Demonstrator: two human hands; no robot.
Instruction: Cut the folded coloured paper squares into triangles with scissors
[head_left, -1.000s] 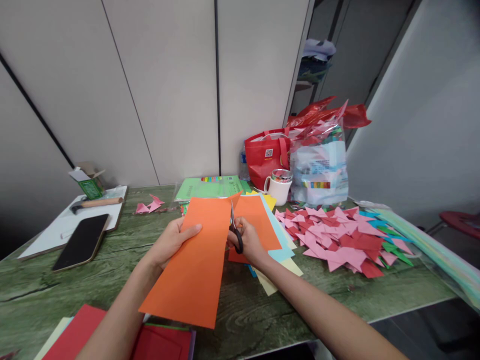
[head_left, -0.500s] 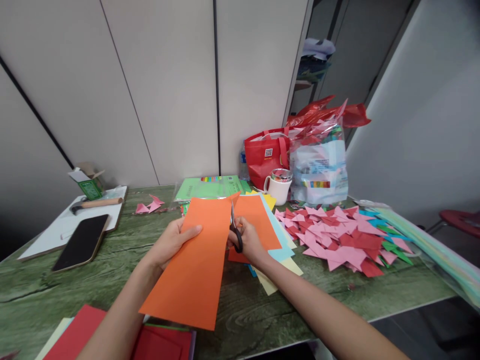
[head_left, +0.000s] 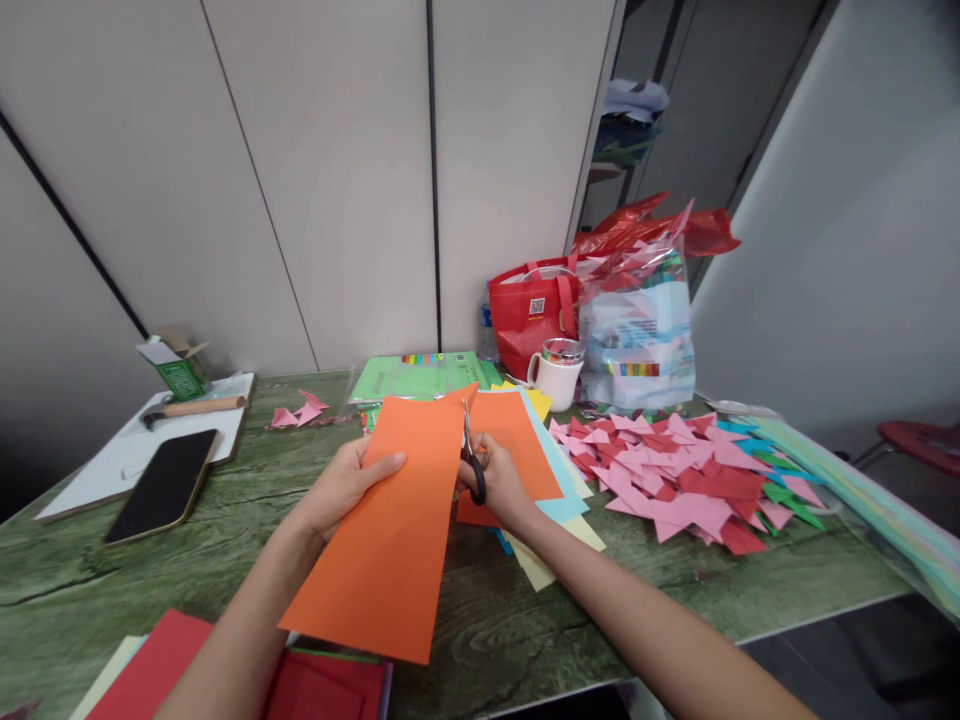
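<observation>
My left hand (head_left: 341,487) pinches the left edge of an orange paper sheet (head_left: 390,540), held tilted above the green table (head_left: 525,620). Black-handled scissors (head_left: 470,462) are gripped by my right hand (head_left: 501,487), their blades pointing up along the sheet's right edge near its top. The part of the orange sheet right of the cut lies over a stack of blue and yellow sheets (head_left: 559,470).
A heap of pink and red paper triangles (head_left: 667,475) covers the right side. A white mug (head_left: 559,375), red bag (head_left: 536,310) and plastic bag (head_left: 637,320) stand behind. A phone (head_left: 161,485), hammer (head_left: 191,406) and clipboard lie left. Red sheets (head_left: 172,670) lie at the near edge.
The scissors have crept slightly upward along the orange sheet's edge; both hands stay almost where they were.
</observation>
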